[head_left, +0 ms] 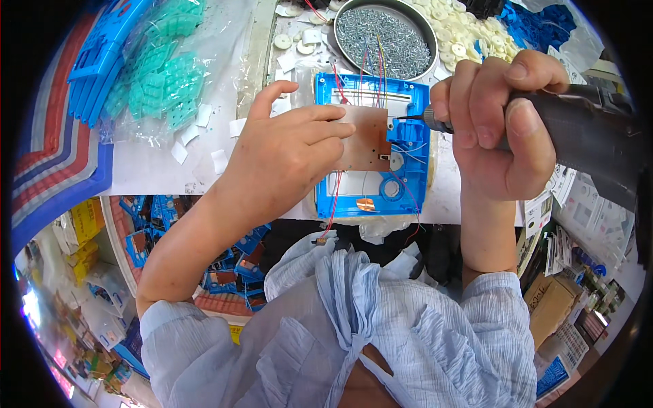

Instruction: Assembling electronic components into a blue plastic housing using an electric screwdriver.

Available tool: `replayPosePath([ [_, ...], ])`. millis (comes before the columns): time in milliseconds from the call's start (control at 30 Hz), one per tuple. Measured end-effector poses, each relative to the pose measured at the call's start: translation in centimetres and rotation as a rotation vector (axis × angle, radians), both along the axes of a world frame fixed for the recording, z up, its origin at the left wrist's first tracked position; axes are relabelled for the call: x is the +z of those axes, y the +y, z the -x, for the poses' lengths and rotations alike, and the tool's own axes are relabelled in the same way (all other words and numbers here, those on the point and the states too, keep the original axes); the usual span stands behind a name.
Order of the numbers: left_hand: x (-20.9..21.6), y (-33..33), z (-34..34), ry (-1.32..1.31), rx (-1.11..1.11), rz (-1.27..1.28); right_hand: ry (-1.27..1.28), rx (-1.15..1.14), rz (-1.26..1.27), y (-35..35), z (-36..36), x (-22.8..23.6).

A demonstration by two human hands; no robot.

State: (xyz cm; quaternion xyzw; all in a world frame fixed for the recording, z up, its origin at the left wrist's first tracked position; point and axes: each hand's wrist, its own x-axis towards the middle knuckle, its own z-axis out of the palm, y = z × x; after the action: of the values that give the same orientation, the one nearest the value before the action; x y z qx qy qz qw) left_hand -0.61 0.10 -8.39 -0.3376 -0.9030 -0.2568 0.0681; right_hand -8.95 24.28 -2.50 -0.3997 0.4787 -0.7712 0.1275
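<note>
The left hand (292,146) is loosely spread, its fingertips lying on a flat copper-brown rectangular circuit board (367,139) and its thumb lifted apart; the right hand (500,126) is curled round a dark, thick-bodied power screwdriver (592,129) pointing left.

At the far left, a striped red, white and blue woven sheet (61,129) bends along the table's side. Beside it sit stacked bright blue plastic parts (95,64) and a clear bag of translucent teal plastic pieces (166,85). Small white square pads (219,162) are scattered between that bag and the left forearm, with stretches of the white tabletop (146,173) showing around them down to its near edge. Below that edge is a bin holding blue housings (228,277).

In the middle, near the front edge, a shallow blue rectangular plastic housing (401,206) lies open side up. The board lies inside its walls, covering the centre, while thin red wires (335,197) run over the near wall. Close behind the far wall stands a round metal bowl (434,42) of small silver screws (384,42).

The screwdriver's bit ends just beside the board's right edge; whether it touches is unclear. A strip of tabletop separates the housing's right wall from the right forearm. Cream-coloured plastic discs (493,37) are heaped behind the right hand.
</note>
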Motion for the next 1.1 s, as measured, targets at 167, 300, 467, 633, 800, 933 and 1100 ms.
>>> replayPosePath([
  [167,0.1,-0.2,-0.3,-0.001,0.008,0.021,0.091,0.055,-0.041,0.7,0.6,-0.5],
  [300,0.6,-0.2,-1.0,-0.029,0.049,0.045,0.018,0.016,-0.080,0.6,0.0,0.4],
  [467,1.0,0.2,-1.2,-0.036,0.082,0.062,0.025,0.051,-0.031,0.3,0.1,0.1],
  [633,0.3,0.6,-2.0,-0.014,0.076,0.080,0.006,0.052,-0.041,0.1,-0.1,0.3],
  [800,0.2,0.8,-1.9,-0.013,0.119,0.034,0.022,0.063,0.004,0.3,0.2,-0.6],
  [933,0.1,0.9,-1.9,0.006,0.126,0.046,0.119,0.097,0.018,0.7,0.9,-1.8],
  [1100,0.4,1.1,-1.8,-0.027,0.127,0.028,-0.004,0.004,-0.114,-0.9,-0.7,0.1],
])
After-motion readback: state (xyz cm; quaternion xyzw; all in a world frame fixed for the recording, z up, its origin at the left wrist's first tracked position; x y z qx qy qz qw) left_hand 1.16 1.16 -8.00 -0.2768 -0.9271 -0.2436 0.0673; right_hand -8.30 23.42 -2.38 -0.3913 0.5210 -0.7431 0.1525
